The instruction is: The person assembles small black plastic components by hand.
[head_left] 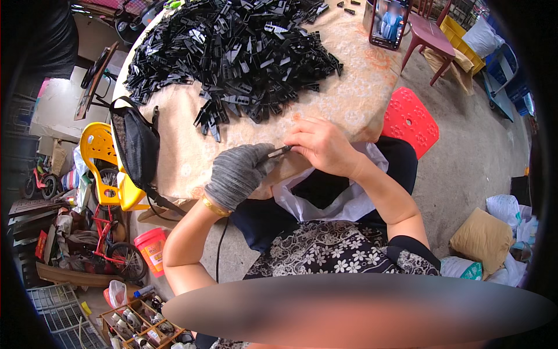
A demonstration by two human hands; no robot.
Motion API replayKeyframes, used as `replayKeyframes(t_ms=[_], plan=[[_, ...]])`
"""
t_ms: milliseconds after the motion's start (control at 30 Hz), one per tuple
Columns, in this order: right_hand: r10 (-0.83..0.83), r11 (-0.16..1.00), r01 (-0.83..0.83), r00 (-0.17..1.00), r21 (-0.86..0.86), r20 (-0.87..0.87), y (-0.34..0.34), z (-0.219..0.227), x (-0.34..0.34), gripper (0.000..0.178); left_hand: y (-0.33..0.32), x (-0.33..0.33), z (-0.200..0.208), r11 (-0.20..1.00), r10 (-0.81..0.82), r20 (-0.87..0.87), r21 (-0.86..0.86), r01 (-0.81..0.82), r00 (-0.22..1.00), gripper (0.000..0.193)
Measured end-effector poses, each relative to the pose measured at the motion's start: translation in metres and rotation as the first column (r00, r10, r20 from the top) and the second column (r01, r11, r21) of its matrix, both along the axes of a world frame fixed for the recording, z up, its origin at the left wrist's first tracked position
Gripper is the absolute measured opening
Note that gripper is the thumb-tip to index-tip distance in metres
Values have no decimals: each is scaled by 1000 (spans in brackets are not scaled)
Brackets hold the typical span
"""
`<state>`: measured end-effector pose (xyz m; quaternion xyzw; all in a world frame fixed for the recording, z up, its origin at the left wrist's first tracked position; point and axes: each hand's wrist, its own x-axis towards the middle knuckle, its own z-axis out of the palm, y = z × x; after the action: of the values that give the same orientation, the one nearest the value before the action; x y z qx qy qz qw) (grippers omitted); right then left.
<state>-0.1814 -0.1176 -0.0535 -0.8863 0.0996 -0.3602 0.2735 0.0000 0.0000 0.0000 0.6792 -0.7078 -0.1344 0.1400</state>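
Between my two hands, at the near edge of the table, is a small black plastic part point(280, 152). My left hand point(237, 174), in a grey knitted glove, has its fingers closed on one end of it. My bare right hand point(322, 145) pinches the other end with thumb and fingertips. A large heap of similar black plastic parts point(232, 58) covers the far side of the cloth-covered table point(180, 125). In my lap, below the hands, a white bag point(290, 200) lies open with a dark inside.
A black mesh bag point(135, 142) hangs at the table's left edge beside a yellow chair point(99, 151). A phone point(388, 23) stands propped at the far right. To the right is a red stool point(410, 121). A red bucket point(152, 250) stands on the floor at left.
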Motion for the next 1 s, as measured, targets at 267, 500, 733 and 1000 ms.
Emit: replayKeyframes(t_ms=[267,500,733,1000], plan=[[-3,999,2,1000,-51,-16,3,-1,-1,11,-11,-10,22,995,-85,250,73,69,964,24],[1,998,-1,1000,-62,10,1,-3,0,11,-19,-13,16,988,-156,300,42,150,941,23],[-99,993,101,995,-67,28,1,7,-5,17,-34,-16,8,981,-146,280,168,101,949,24],[-124,987,113,987,-114,-98,-1,-1,-15,16,-29,-22,4,964,-197,229,221,146,953,23]])
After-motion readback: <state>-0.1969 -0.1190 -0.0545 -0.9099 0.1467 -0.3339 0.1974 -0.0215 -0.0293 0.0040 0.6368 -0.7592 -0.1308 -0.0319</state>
